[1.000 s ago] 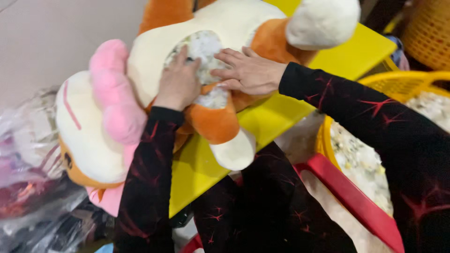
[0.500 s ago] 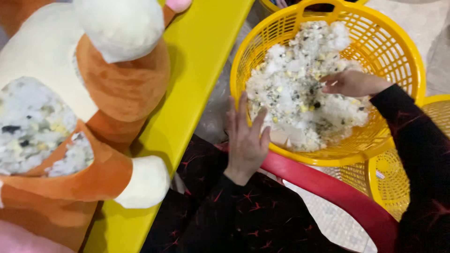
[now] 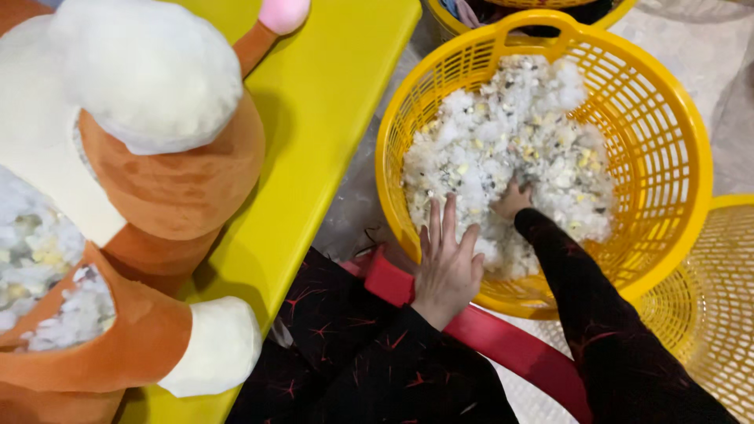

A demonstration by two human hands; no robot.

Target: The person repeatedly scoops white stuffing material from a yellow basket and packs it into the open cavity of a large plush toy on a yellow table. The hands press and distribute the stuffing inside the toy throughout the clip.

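While both arms reach right of the yellow table [image 3: 330,118], the largest item in view is the plush toy [image 3: 141,204] lying on that table: orange and cream fabric, a belly seam gaping, white fill showing in the opening at the left edge. It is well apart from both hands.

Next in size: round yellow basket [image 3: 667,118], lattice walls, set beside the table edge, holding a loose heap of stuffing [image 3: 510,149], white fluff flecked with yellow and grey scraps. A second yellow basket [image 3: 722,314] sits partly beneath it at the right. A red rim, likely a stool or chair [image 3: 503,341], runs under the near basket wall.

Left hand [image 3: 448,267]: flat, fingers spread, palm down over the near basket rim, fingertips touching the fill. Grasping nothing.

Right hand [image 3: 512,202]: plunged into the heap, fingers buried. Whether it is closed on a clump, I cannot tell.

Handling judgement: fill looks very light, soft, compressible, non-slippery, and sheds in wisps. Best taken as a loose handful from the top of the heap, fingers curled well into it.
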